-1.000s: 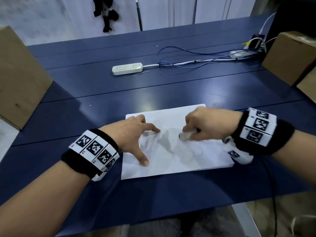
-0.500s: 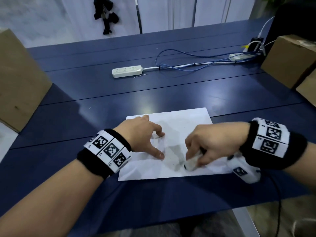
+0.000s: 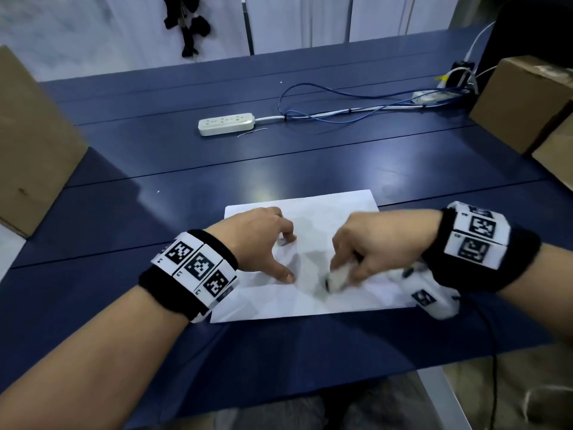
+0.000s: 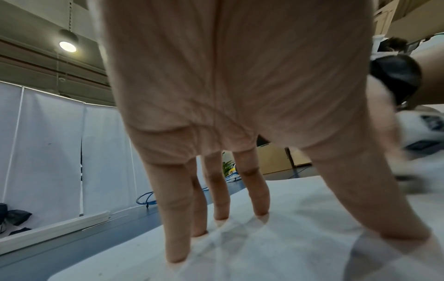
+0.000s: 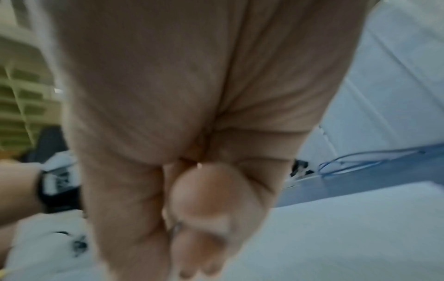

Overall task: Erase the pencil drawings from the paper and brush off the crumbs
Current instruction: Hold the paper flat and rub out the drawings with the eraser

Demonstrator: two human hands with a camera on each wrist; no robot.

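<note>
A white sheet of paper (image 3: pixel 310 302) lies on the blue table near its front edge. My left hand (image 3: pixel 263 240) presses its spread, straight fingertips (image 4: pixel 261 218) and thumb down on the paper (image 4: pixel 288 247), holding it flat. My right hand (image 3: pixel 362 252) grips a white eraser (image 3: pixel 338 279) with a dirty tip and holds it against the paper's lower middle; it is motion-blurred. In the right wrist view the curled fingers (image 5: pixel 204 209) hide the eraser, and the paper (image 5: pixel 336 237) lies below. Pencil marks are too faint to make out.
A white power strip (image 3: pixel 226 123) with blue and white cables (image 3: pixel 341 110) lies further back on the table (image 3: pixel 279 169). Cardboard boxes stand at the left (image 3: pixel 34 144) and right (image 3: pixel 524 100) edges. A black cable (image 3: pixel 493 352) hangs from my right wrist.
My right hand has carried the eraser from the paper's middle down toward its near edge and rubs there. My left hand has drawn its thumb and fingers closer together on the sheet.
</note>
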